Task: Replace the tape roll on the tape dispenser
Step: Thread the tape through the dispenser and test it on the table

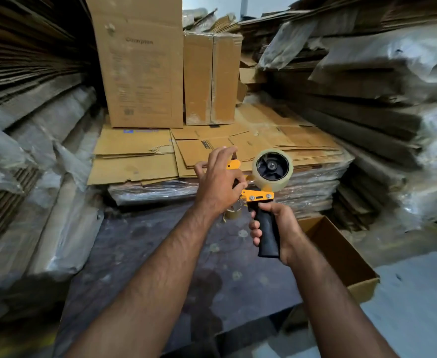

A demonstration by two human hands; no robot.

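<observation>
I hold an orange tape dispenser with a black handle upright in front of me. My right hand is wrapped around the handle. A clear tape roll sits on the dispenser's black hub at its top right. My left hand covers the dispenser's front end, thumb and fingers around the orange flap there; whether it pinches the tape's end is hidden. On the floor below my left wrist lies something small and brownish, perhaps another tape roll, mostly hidden.
A low stack of flattened, plastic-wrapped cartons lies just ahead, with upright cardboard boxes behind it. Tall piles of flat cardboard close in left and right. An open cardboard box stands on the dark floor to my right.
</observation>
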